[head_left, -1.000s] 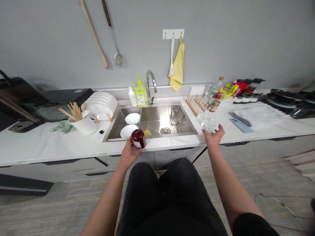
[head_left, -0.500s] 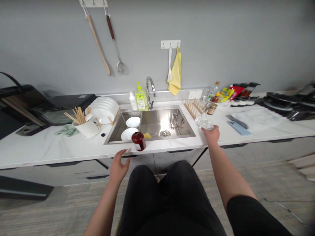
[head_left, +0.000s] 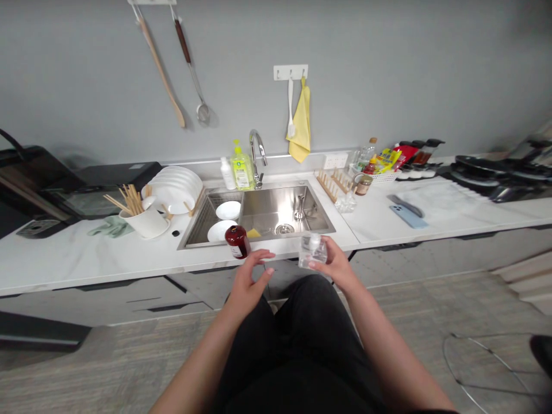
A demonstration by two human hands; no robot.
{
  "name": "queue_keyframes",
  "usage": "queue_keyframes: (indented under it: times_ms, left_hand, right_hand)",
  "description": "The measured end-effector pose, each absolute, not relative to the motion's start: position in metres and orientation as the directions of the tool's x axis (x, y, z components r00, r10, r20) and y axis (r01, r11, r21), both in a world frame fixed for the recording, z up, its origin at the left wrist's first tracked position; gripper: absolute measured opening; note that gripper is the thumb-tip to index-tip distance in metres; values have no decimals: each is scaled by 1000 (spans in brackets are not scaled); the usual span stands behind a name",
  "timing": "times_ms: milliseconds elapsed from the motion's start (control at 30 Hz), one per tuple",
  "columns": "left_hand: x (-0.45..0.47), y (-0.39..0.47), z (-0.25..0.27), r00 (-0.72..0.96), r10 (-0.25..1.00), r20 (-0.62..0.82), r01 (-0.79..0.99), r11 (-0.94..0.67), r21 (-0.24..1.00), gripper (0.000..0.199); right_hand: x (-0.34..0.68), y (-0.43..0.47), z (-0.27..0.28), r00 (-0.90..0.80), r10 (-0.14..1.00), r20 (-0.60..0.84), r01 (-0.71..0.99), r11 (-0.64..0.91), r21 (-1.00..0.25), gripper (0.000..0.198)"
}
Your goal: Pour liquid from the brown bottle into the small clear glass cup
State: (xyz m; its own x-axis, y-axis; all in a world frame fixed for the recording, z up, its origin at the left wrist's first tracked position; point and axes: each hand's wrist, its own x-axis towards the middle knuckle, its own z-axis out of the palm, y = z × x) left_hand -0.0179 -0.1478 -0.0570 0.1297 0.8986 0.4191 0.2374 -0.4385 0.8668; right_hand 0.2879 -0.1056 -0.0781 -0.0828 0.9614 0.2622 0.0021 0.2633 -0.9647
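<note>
My right hand grips a small clear, square-sided bottle with a whitish top, held just off the counter's front edge. My left hand is open, thumb and fingers apart, to the left of that bottle and not touching it. Beyond my left fingertips a dark red-brown bottle with a pale label stands at the sink's front rim; no cap shows on it. A small black cap-like piece lies on the counter farther left.
The steel sink holds white bowls and a yellow sponge-like piece. More clear glassware stands by a wooden rack. A phone lies to the right. Plates and a chopstick holder stand left.
My right hand has lifted the clear bottle from beside the rack and brought it left, toward my body. My left hand has moved right, past the brown bottle, still open.
</note>
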Motion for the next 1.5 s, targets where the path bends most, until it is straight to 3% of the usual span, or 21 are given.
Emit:
queue_keyframes:
  times_ms: [133,333,467,600,700,800,900,1100,1300,1433,1500]
  left_hand:
    - [2,-142,-31,316,866,388,-38,-398,917,79]
    - [-9,-144,-22,439,863,248,-3,-275,961,67]
    - [-14,-147,-23,406,885,229,25,-261,965,61]
    - [-4,-149,-29,197,951,239,134,-267,954,51]
    - [5,-151,-32,103,941,321,180,-336,925,61]
    - [4,-155,-32,229,907,354,145,-391,909,80]
    - [-6,-156,-31,347,867,358,64,-403,913,81]
    - [-7,-150,-26,233,907,351,179,-394,901,70]
    - [-7,-156,-25,407,841,357,196,-462,865,67]
    - [-7,-153,-29,293,896,334,202,-400,894,82]
    - [-8,-154,-27,322,884,340,228,-421,878,92]
  right_hand:
    - [248,-137,-67,-332,904,268,-65,262,-963,79]
    - [227,-144,-64,-439,844,309,-73,309,-948,83]
    - [221,-147,-68,-417,856,307,0,338,-941,89]
    - [211,-154,-68,-329,890,317,115,371,-922,81]
    - [206,-157,-65,-315,889,332,147,391,-909,80]
    - [206,-157,-63,-304,889,342,134,395,-909,77]
    - [211,-156,-63,-318,889,330,128,385,-914,76]
    - [214,-155,-65,-328,891,314,112,367,-923,79]
    - [214,-155,-67,-340,877,338,86,387,-918,78]
    - [217,-154,-69,-335,881,334,107,388,-915,82]
    - [217,-154,-70,-322,886,334,107,384,-917,85]
